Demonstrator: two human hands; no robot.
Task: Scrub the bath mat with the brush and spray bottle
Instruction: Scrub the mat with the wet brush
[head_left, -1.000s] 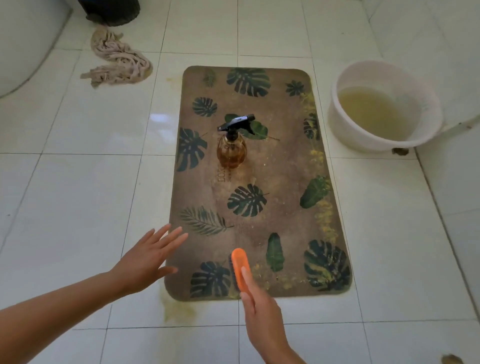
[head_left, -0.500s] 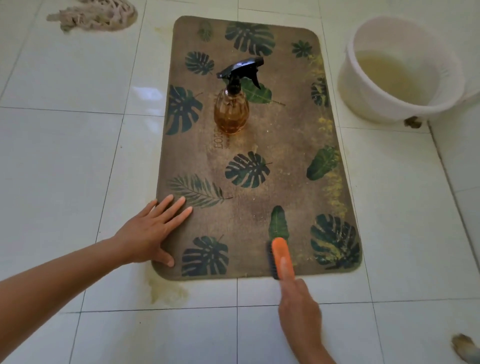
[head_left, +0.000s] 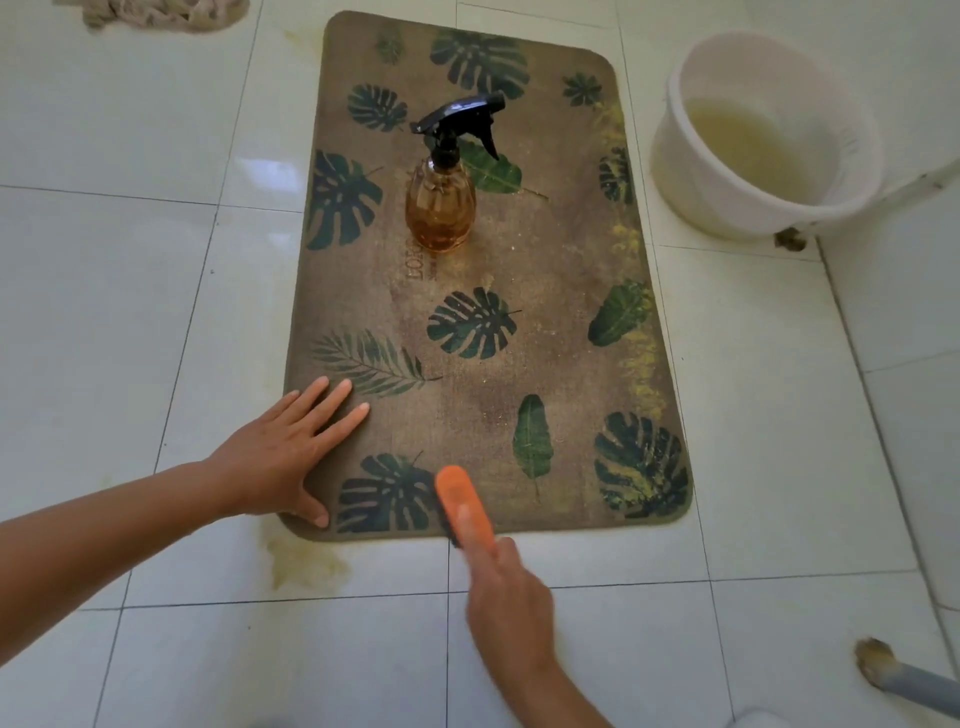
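The bath mat (head_left: 545, 270) lies flat on the white tiled floor (head_left: 130, 312), with the amber spray bottle (head_left: 441, 208) standing upright on its far half and untouched, as in both earlier frames. The left hand (head_left: 283, 457) is spread open and pressed flat on the mat's near left corner, fingers further onto the mat than half a second ago, gripping nothing. The right hand (head_left: 506, 597) is clenched around the orange brush (head_left: 465, 504), index finger laid along its back; the brush now sits at the near edge beside the leaf print, left of its earlier spot, while the white basin (head_left: 675, 156) of cloudy water stands off the mat's far right.
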